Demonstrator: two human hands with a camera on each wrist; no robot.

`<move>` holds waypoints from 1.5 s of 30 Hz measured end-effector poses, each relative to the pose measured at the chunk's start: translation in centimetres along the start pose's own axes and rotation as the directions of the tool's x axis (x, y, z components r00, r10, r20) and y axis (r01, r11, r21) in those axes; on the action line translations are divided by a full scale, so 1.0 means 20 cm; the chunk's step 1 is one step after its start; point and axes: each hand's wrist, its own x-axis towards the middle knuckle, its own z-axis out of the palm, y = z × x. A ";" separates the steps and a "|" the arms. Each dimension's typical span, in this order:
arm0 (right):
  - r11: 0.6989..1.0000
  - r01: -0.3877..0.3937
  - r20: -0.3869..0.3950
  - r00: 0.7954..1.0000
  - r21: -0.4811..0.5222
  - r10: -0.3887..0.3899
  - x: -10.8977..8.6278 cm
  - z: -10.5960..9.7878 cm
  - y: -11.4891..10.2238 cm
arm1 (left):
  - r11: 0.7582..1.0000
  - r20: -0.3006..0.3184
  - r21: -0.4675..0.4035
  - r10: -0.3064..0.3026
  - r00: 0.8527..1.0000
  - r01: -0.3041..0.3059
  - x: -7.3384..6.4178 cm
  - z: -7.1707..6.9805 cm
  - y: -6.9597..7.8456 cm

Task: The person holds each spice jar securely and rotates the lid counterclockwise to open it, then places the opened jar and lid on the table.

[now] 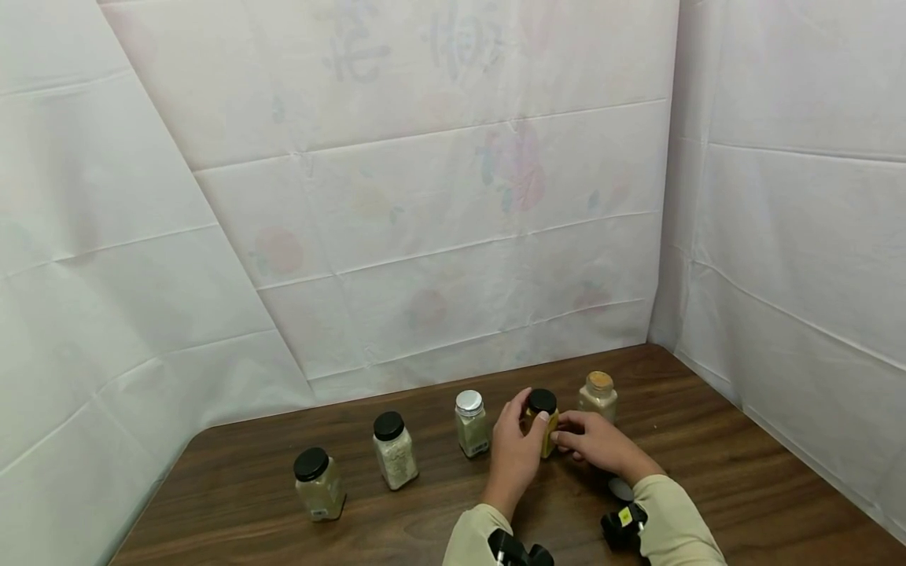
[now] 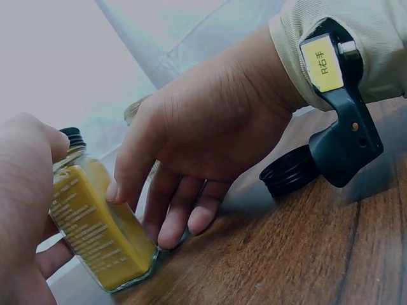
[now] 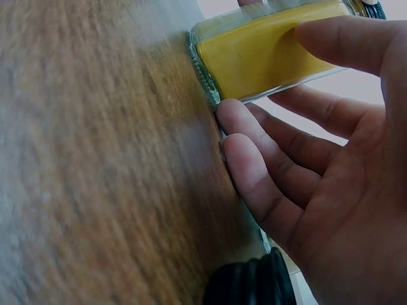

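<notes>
A square glass jar of yellow powder [image 1: 548,442] with a black cap [image 1: 543,400] stands on the table between both hands. My left hand [image 1: 518,448] grips it from the left, thumb up by the cap in the left wrist view and other fingers behind the glass. From the right, my right hand [image 1: 598,444] holds the jar's side, its thumb [image 3: 343,41] over the yellow face and index finger passing behind. The remaining right fingers [image 3: 254,171] lie loosely bent near the jar's base. White print covers one face of the jar [image 2: 95,235].
Just behind the right hand stands an uncapped jar of tan powder [image 1: 598,398]. A loose black lid [image 2: 289,171] lies under the right wrist. Leftward are a silver-topped jar [image 1: 472,428] and two black-capped jars [image 1: 396,456], [image 1: 320,487]. White sheets [image 1: 460,236] enclose the wooden table [image 1: 233,487].
</notes>
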 end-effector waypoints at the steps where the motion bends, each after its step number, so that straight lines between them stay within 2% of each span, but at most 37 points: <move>1: 1.000 0.001 0.002 1.000 -0.001 -0.001 0.00 0.00 0.00 | 1.000 0.004 0.012 0.002 1.000 -0.002 0.00 0.00 0.00; 8: 1.000 -0.007 0.005 1.000 -0.006 0.007 0.00 0.00 0.00 | 0.999 0.017 0.047 0.001 1.000 -0.002 0.01 0.00 0.00; 17: 1.000 0.001 -0.012 1.000 -0.016 -0.001 0.00 0.00 0.00 | 0.998 0.001 -0.067 -0.007 1.000 0.007 0.00 0.00 0.01; 28: 1.000 -0.021 -0.019 1.000 -0.004 0.021 0.00 0.01 0.00 | 0.992 -0.048 -0.125 -0.032 0.998 0.026 0.01 -0.01 0.01; 35: 1.000 -0.014 -0.014 1.000 -0.014 0.013 0.00 0.01 0.00 | 0.994 -0.007 -0.105 -0.035 0.999 0.034 0.01 -0.01 0.00; 42: 1.000 0.005 -0.011 1.000 -0.027 -0.006 0.00 0.00 0.00 | 1.000 0.042 -0.005 -0.023 0.999 0.023 0.01 -0.02 0.00; 45: 1.000 0.009 -0.012 1.000 -0.027 -0.010 0.00 0.00 0.00 | 1.000 0.041 -0.018 -0.024 0.999 0.024 0.01 -0.01 0.00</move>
